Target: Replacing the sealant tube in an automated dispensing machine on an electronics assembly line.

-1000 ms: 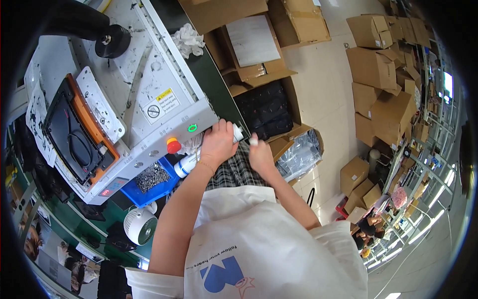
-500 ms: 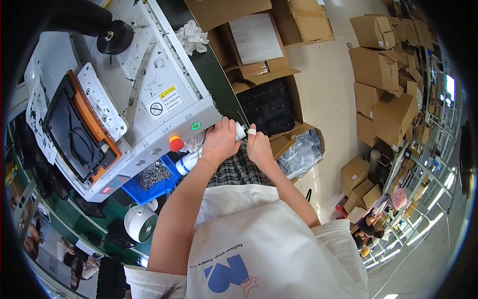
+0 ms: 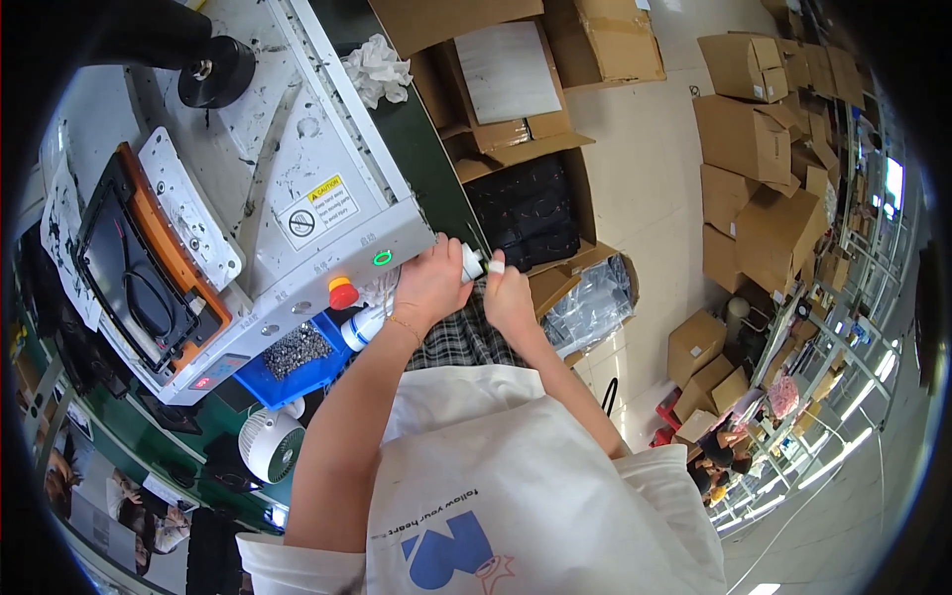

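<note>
My left hand [image 3: 428,285] is closed around a white bottle-like thing [image 3: 471,262] at the front edge of the grey machine; its dark end points right. My right hand [image 3: 510,299] is closed just beside that end, a white wrap around one digit. Whatever its fingers hold is too small or hidden to make out. By my left wrist lies a white cylinder [image 3: 361,328] with blue marks; my arm hides whether it joins the thing in my left hand.
The machine panel has a red knob [image 3: 342,293] and a lit green button [image 3: 383,258]. Below it sit a blue bin [image 3: 322,367] of small metal parts and a white fan [image 3: 268,444]. A black panel in an orange fixture [image 3: 164,233] rests left. Open cartons [image 3: 585,188] stand right.
The view has shifted slightly, moving the machine a little left in the picture. My right hand has turned slightly by the dark end; my left hand keeps its hold.
</note>
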Available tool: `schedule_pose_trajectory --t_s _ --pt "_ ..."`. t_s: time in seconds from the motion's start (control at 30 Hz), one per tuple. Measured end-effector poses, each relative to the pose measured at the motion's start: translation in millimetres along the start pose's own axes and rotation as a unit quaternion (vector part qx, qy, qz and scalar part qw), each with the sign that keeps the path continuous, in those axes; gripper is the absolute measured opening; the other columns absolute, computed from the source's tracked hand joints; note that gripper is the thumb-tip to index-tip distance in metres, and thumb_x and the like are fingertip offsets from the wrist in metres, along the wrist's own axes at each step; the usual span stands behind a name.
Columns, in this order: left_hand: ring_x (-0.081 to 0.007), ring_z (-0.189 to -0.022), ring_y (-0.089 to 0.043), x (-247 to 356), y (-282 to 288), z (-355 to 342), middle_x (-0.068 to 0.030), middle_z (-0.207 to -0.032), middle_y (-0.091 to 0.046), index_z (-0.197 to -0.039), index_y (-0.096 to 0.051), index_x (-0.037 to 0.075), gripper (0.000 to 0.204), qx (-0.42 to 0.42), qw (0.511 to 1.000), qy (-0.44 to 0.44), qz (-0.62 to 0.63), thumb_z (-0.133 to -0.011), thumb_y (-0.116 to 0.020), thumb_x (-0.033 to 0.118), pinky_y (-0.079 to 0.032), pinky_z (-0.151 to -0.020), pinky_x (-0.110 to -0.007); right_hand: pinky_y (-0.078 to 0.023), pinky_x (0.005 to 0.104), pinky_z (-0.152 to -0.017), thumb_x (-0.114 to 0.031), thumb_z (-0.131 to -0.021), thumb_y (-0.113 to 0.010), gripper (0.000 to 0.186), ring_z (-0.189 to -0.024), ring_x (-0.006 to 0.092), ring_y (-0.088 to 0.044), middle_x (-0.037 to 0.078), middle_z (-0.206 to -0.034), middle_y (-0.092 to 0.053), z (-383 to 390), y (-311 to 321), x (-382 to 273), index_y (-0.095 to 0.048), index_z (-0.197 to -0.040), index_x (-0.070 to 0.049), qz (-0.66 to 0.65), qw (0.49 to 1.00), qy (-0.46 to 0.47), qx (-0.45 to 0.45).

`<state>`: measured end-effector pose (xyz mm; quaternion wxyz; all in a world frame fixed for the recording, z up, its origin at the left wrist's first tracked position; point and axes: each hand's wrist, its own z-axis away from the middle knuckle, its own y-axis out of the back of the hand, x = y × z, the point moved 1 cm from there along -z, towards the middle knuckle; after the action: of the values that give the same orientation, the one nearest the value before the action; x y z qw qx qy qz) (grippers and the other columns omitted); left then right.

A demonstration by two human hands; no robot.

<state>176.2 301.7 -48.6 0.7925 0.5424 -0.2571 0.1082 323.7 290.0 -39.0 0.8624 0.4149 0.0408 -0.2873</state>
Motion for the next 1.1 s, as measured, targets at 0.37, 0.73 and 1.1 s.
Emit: schedule_pose_trajectory --t_s 0.37,0.73,1.1 --pt "-0.0267 -0.089 -0.057 1.8 2.6 4.3 -0.0101 -0.094 -0.049 -0.094 -0.05 0.004 0.045 -0.025 1.0 0.015 0.004 -0.066 -0.075 0.03 -0.05 -0.072 -0.038 -0.047 0.0366 -0.051 -0.043 -0.098 -0.031 0.062 -0.05 0.0263 -0.058 0.013 -0.055 -0.056 -11.4 -5.1 38.6 -0.055 -0.062 0.0 -0.262 0.942 -0.077 -0.197" --pt "-0.027 -0.084 -0.059 -1.7 -1.9 3.9 -0.0097 -0.093 -0.05 -0.094 -0.05 0.005 0.044 -0.029 0.999 0.025 0.023 -0.067 -0.075 0.029 -0.05 -0.067 -0.038 -0.035 0.0235 -0.054 -0.066 -0.093 -0.033 0.062 -0.057 0.0097 -0.042 -0.001 -0.064 -0.044 -0.5 -12.6 32.9 -0.047 -0.07 -0.009 -0.359 0.906 -0.095 -0.204" --pt "-0.0264 -0.086 -0.059 -0.7 -2.2 5.0 -0.009 -0.094 -0.051 -0.094 -0.051 0.005 0.044 -0.033 0.998 0.034 0.027 -0.066 -0.075 0.029 -0.05 -0.069 -0.038 -0.03 0.0207 -0.052 -0.054 -0.096 -0.042 0.048 -0.06 0.0049 -0.037 -0.004 -0.069 -0.041 0.5 -0.4 42.2 -0.047 -0.078 -0.01 -0.361 0.899 -0.036 -0.246"
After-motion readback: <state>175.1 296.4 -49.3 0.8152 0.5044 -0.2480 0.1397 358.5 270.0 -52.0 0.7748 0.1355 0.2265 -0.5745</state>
